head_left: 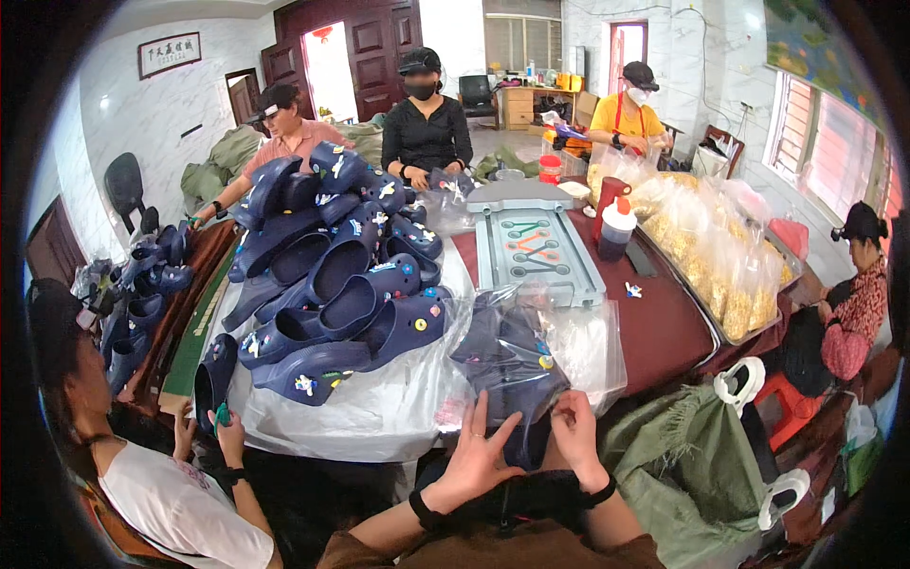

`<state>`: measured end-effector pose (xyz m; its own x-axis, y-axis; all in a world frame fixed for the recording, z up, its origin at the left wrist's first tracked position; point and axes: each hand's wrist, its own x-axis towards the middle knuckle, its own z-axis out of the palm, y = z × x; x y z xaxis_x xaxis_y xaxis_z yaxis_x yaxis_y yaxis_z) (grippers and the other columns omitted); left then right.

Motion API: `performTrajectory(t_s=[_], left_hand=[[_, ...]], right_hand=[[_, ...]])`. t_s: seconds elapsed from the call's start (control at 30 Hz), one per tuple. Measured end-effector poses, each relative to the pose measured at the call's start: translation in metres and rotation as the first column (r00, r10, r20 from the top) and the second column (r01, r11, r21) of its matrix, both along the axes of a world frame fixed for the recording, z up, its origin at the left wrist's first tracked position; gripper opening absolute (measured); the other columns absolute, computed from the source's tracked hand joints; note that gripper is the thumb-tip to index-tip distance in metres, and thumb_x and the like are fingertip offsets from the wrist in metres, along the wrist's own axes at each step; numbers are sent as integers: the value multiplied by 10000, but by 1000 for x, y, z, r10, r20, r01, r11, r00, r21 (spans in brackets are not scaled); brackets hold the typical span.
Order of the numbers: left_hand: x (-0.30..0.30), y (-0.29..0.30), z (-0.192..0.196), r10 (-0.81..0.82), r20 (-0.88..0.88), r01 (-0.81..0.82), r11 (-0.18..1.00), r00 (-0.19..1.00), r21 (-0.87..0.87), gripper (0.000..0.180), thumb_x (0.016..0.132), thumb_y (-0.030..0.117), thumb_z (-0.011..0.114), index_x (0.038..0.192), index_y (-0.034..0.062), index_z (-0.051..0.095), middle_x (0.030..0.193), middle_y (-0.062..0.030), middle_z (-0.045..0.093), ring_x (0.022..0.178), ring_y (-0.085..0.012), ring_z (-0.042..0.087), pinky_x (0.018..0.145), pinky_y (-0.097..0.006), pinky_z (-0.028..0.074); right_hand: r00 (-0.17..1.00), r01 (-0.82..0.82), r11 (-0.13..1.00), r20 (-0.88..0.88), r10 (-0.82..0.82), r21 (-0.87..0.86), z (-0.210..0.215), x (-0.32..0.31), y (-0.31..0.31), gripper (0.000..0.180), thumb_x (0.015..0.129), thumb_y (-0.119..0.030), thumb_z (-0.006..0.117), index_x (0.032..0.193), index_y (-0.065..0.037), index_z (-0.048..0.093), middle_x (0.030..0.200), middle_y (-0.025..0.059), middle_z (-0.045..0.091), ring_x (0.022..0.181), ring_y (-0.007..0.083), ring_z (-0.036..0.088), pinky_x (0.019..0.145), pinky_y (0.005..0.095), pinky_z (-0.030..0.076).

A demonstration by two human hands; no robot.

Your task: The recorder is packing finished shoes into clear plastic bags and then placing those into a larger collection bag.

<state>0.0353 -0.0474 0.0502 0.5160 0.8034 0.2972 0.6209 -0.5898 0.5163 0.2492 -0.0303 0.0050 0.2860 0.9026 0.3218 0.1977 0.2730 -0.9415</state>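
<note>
In front of me a pair of navy clogs (507, 356) with small coloured charms lies at the table's near edge, at least partly inside a clear plastic bag (471, 343). My left hand (471, 463) rests against the near clog with fingers and thumb spread. Curled at that clog's right side, my right hand (576, 438) appears to pinch the bag's edge; its fingertips are partly hidden. More clear plastic bags (599, 351) lie flat just to the right. A tall heap of navy clogs (332, 294) with charms fills the table to my left.
A grey plastic case (536, 247) lies beyond the bags. Right of it stand a dark bottle (618, 232) and a tray of bagged gold pieces (730, 275). A green woven sack (682, 465) sits by my right. Several people work around the table; one at left holds a clog (216, 370).
</note>
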Motion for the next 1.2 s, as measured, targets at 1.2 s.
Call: performTrajectory(t_s=[1.2], left_hand=[[25, 23, -22, 107, -23, -94, 947, 994, 308, 836, 644, 388, 902, 1409, 283, 581, 1587, -102, 391, 1444, -466, 292, 1111, -707, 279]], right_hand=[[889, 132, 991, 442, -124, 14, 31, 6, 9, 248, 990, -171, 594, 1185, -80, 717, 816, 202, 693, 747, 365, 697, 653, 420, 519]])
